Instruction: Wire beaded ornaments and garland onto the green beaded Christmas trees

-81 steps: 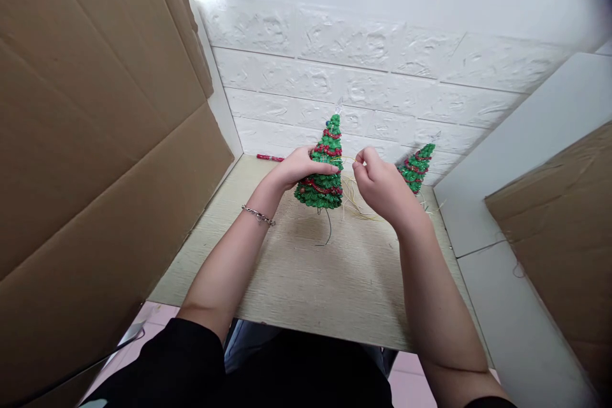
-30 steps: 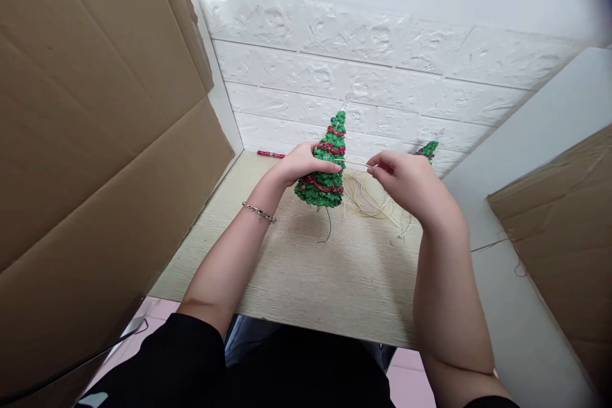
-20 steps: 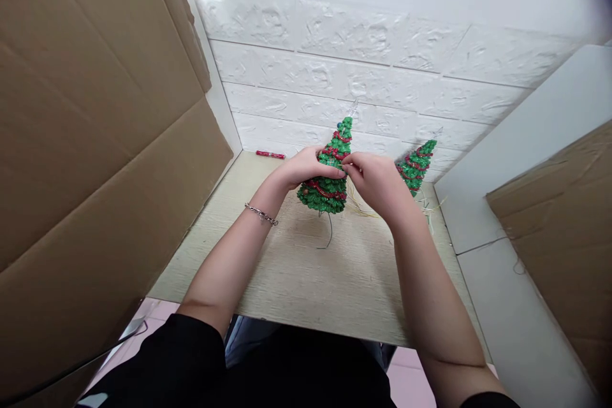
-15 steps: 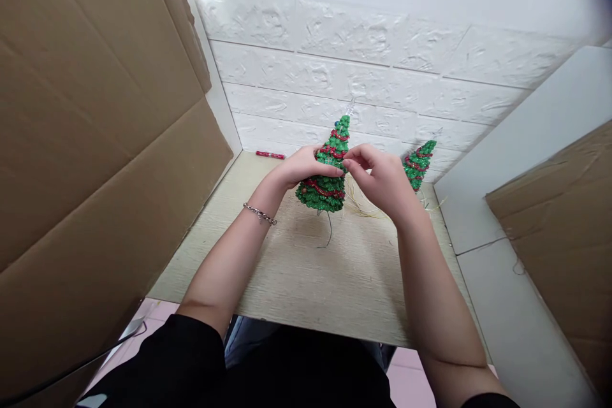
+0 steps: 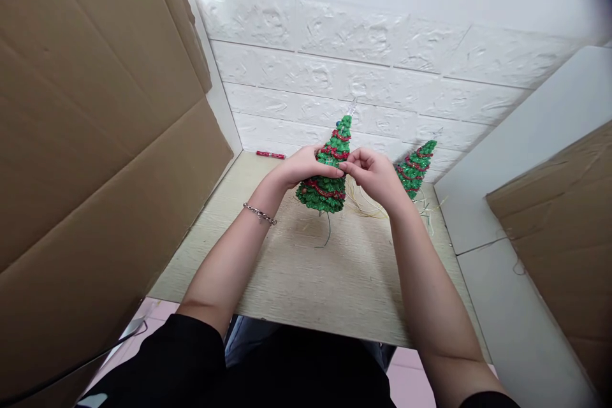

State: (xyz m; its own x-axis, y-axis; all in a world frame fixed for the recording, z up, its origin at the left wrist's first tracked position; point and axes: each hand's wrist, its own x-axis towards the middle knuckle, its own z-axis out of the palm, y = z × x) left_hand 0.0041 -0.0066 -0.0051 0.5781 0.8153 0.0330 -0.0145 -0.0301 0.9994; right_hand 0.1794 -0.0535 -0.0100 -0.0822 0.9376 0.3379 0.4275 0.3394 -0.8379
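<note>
A small green Christmas tree figure [image 5: 329, 194] with red garlands and a clear star on top is gripped around its middle by my left hand [image 5: 306, 169]. It tilts slightly to the right, and a thin dark wire [image 5: 329, 233] hangs from its base. My right hand [image 5: 370, 175] is at the tree's right side, thumb and forefinger pinched close against its surface, near my left thumb. Whatever lies between those fingertips is too small to make out. Behind my right wrist stands a second, similar Christmas tree [image 5: 415, 169].
Pale loose strands [image 5: 363, 204] lie on the wooden table [image 5: 310, 280] between the trees. A red stick-like item [image 5: 270, 155] lies by the white brick-patterned wall [image 5: 287, 99]. Cardboard [image 5: 105, 108] flanks the left side, and a white panel with more cardboard [image 5: 564, 236] stands at right.
My right hand has lowered slightly and closed its pinch nearer to the tree and my left thumb. More of the second tree shows. My left hand keeps its hold.
</note>
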